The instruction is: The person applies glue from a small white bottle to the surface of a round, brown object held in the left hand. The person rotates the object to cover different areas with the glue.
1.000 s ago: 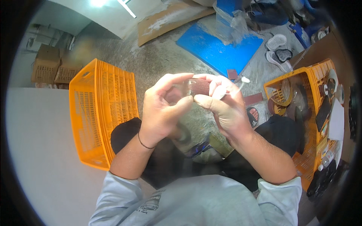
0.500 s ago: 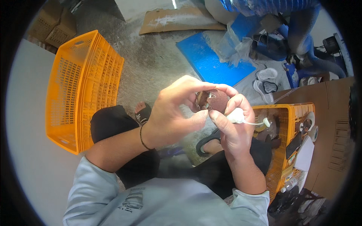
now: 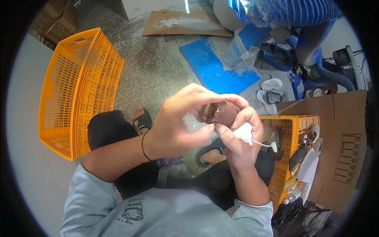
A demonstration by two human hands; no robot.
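Observation:
Both my hands meet in front of me around a rounded, reddish-brown piece (image 3: pixel 226 113) with a grainy, sandpaper-like surface. Its left side looks torn or ragged, with a darker, shiny brownish part showing there. My left hand (image 3: pixel 177 118) curls its fingers over the top and left of it, the thumb tip close to its lower edge. From the right, my right hand (image 3: pixel 240 144) grips the piece with thumb and fingers. Tucked in that same hand is a small white squeeze bottle (image 3: pixel 244 133), its little cap (image 3: pixel 274 147) dangling on a thin white strap.
Stacked orange crates (image 3: pixel 83 94) stand at the left. Another orange crate (image 3: pixel 290 118), holding assorted items, is by my right knee, beside a big cardboard sheet (image 3: pixel 339 150). A blue board (image 3: pixel 217 67), pale shoe soles (image 3: pixel 266 100) and blue ribbed hoses (image 3: pixel 292 14) lie farther off.
The view has shifted slightly, so the surroundings sit a little farther left. My hands keep their hold on the brown piece; the white bottle is tilted lower, its cap hanging down more.

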